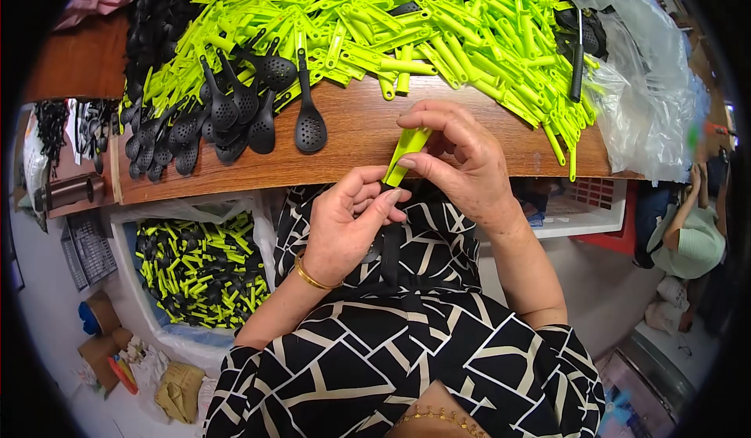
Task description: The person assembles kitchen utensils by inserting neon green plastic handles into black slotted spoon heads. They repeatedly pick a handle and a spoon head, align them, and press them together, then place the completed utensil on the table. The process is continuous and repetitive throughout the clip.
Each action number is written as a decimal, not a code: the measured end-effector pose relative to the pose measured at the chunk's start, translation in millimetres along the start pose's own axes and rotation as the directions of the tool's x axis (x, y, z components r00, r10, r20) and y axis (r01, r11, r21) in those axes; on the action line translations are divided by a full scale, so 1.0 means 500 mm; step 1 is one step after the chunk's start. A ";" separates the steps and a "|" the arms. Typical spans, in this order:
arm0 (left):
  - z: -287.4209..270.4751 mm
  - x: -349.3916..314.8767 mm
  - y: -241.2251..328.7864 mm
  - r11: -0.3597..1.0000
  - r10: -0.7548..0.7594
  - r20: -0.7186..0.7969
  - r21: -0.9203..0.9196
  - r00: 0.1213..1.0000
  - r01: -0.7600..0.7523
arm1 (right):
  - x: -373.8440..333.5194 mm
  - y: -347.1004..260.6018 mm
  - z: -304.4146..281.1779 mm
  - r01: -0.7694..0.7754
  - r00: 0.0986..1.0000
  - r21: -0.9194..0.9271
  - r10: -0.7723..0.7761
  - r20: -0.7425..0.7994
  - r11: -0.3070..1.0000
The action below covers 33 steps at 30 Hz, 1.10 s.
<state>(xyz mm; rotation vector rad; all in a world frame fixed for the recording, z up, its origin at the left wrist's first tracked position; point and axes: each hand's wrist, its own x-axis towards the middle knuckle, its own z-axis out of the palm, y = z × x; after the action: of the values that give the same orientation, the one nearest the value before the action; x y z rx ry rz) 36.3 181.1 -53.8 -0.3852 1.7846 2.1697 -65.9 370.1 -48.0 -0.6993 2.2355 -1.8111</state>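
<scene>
In front of my body, at the table's near edge, my right hand (461, 156) pinches a lime-green handle (404, 155) between thumb and fingers. My left hand (349, 223) is closed at the handle's lower end, around the black stem of a spoon (386, 185). The fingers mostly hide this spoon; a dark, perforated shape is partly visible below them. On the table lies a loose black slotted spoon (310, 129), left of the handle. Further left, more black slotted spoons (223, 109) lie heaped together.
A large pile of lime-green handles (375, 27) covers the far part of the wooden table (352, 102). Clear plastic sheeting (637, 70) lies at right. A lined bin (262, 242) below left holds black-and-green pieces. A white crate (587, 215) stands under the table; another person (688, 242) is far right.
</scene>
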 end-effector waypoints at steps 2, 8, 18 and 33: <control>-0.005 -0.001 -0.005 1.000 -0.003 0.005 -0.019 1.000 0.003 | -0.003 -0.002 0.006 0.045 0.999 -0.064 -0.043 0.030 0.997; -0.017 -0.001 -0.032 0.999 -0.019 -0.009 -0.039 1.000 0.018 | -0.014 -0.005 0.017 0.058 0.996 -0.208 -0.043 0.072 0.976; -0.040 -0.015 -0.087 0.923 -0.187 -0.142 -0.365 0.972 0.125 | 0.031 0.044 -0.310 -0.238 0.819 -0.672 -0.228 -0.527 0.701; 0.003 0.010 -0.092 0.957 -0.166 -0.164 -0.266 0.972 0.119 | -0.017 0.116 -0.475 -0.385 0.733 -0.604 -0.166 -0.659 0.698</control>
<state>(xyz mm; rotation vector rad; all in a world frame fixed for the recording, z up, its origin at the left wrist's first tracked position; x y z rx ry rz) 50.0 191.3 -97.0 -0.7754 1.5109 2.3271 -173.0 589.8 -47.4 0.1252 3.4457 -1.1523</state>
